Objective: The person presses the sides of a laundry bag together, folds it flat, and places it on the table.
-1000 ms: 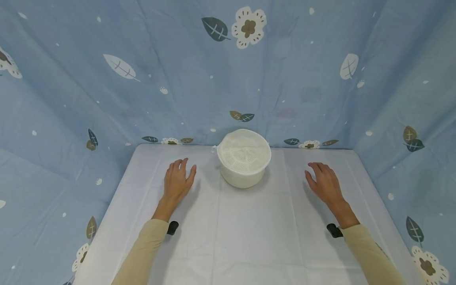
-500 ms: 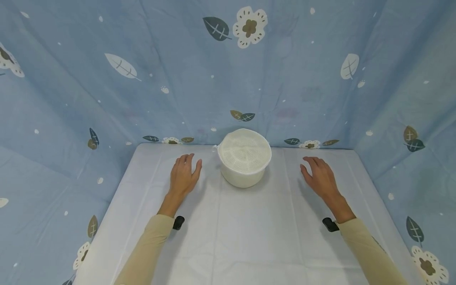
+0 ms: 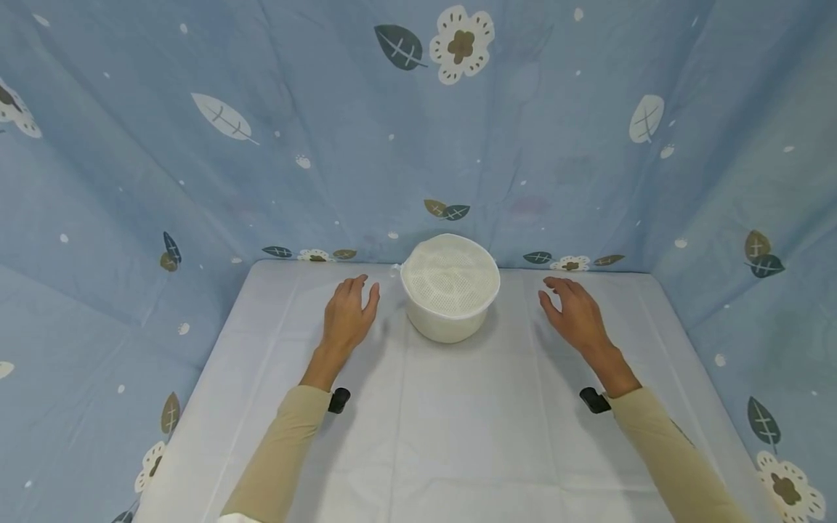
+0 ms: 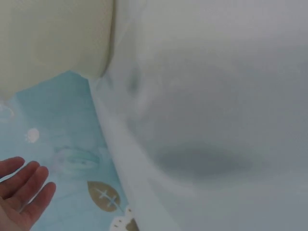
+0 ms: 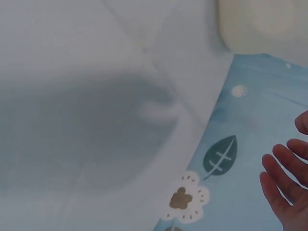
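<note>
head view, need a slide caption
Open left hand and right hand flank a white tub on a white table.

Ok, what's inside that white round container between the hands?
The white container is covered by a perforated mesh top, so the head view shows only that mesh. Whatever lies beneath it is hidden. Both the left hand and right hand are apart from it.

Both arms reach forward in tan sleeves, a small black device strapped at each wrist. The left hand (image 3: 349, 317) lies palm down, fingers straight and close together, thumb slightly apart — nothing in its grasp. The right hand (image 3: 573, 314) mirrors it on the other side — palm down, fingers loosely spread and a little raised, holding nothing.
</note>
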The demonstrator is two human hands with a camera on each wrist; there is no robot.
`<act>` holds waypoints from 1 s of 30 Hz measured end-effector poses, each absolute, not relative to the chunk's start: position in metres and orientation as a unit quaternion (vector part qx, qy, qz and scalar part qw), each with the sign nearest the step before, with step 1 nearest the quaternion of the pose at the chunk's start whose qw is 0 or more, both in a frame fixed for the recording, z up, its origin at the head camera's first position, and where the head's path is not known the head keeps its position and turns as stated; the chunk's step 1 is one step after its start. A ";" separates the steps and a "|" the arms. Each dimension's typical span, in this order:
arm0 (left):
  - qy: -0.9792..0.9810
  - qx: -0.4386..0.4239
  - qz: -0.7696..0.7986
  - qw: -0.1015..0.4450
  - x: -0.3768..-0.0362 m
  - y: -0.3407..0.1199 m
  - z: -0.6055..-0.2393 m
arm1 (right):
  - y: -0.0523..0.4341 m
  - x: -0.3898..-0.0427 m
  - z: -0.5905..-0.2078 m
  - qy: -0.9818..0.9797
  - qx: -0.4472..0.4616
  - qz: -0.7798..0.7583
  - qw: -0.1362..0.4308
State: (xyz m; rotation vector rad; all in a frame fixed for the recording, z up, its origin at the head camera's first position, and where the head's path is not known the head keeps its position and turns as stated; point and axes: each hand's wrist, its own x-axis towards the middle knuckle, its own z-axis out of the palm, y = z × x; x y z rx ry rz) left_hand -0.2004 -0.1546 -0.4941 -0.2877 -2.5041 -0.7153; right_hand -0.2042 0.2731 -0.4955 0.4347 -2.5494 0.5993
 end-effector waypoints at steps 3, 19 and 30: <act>-0.926 -0.098 -0.273 0.241 -0.201 -0.152 -0.492 | 0.267 -0.206 -0.493 -0.931 0.160 0.224 0.240; -0.910 -0.084 -0.344 0.213 -0.208 -0.122 -0.482 | 0.235 -0.217 -0.484 -0.936 0.145 0.259 0.190; -0.904 -0.063 -0.373 0.200 -0.213 -0.105 -0.476 | 0.215 -0.222 -0.476 -0.926 0.151 0.304 0.166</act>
